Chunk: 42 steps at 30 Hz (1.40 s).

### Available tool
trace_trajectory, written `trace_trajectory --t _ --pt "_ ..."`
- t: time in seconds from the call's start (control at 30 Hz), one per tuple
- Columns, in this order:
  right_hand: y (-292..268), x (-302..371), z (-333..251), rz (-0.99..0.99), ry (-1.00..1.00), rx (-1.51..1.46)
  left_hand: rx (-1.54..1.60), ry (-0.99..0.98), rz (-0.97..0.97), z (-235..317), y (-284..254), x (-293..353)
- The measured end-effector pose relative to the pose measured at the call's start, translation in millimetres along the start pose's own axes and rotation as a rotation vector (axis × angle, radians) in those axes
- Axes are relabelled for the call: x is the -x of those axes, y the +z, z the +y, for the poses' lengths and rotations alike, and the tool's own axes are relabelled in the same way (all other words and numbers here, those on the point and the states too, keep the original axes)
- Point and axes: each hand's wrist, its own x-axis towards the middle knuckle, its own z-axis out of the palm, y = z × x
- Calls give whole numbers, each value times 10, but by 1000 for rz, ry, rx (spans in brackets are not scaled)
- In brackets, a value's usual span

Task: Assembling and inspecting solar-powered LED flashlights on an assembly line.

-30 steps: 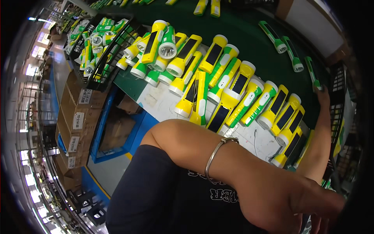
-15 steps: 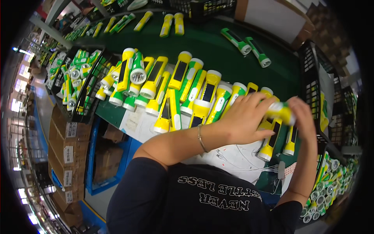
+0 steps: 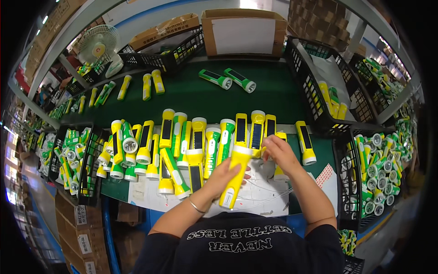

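Close to my chest, my left hand (image 3: 219, 179) is wrapped round a yellow flashlight (image 3: 233, 180). Its wide white-rimmed head points away from me, and its narrow end tilts down toward me. My right hand (image 3: 282, 154) is a little to the right, apart from that flashlight. Its fingers are curled inward, and whatever they may pinch is hidden. Behind and below that hand a yellow flashlight (image 3: 281, 173) partly shows. Beyond both hands lies a row of yellow and green flashlights, including one with a dark panel (image 3: 257, 130) and a green-sided one (image 3: 225, 139).
Black crates of flashlights stand at the left (image 3: 86, 182) and right (image 3: 349, 182). Another black crate (image 3: 315, 86) is at the back right. Two green flashlights (image 3: 236, 78) lie on the green bench (image 3: 182, 98). A cardboard box (image 3: 207, 32) stands behind. White cables (image 3: 273, 196) cross the white sheet.
My view has swung up and right. Both hands were together at the right round a blurred yellow flashlight; now my left hand holds a flashlight before my chest, and my right hand is apart.
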Motion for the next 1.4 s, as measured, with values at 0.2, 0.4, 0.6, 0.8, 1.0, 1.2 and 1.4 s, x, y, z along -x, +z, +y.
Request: trace_trajectory --t 0.2,0.4,0.6,0.8,1.0,1.2,1.4 --pt "108 377 204 -89 -27 92 364 -235 82 12 -84 -55" --pt "274 537 199 -11 -338 514 398 -157 89 -34 -54 -151" --pt "510 615 33 20 -622 952 236 7 75 99 4 -99" --pt "625 527 86 -56 -810 1174 86 190 179 -42 38 -83" --pt "661 827 120 -523 -943 910 158 190 310 52 -115 -59" --pt "798 571 130 44 -564 726 198 178 143 78 3 12" --pt "418 289 195 77 -410 310 -147 216 123 129 -44 125"
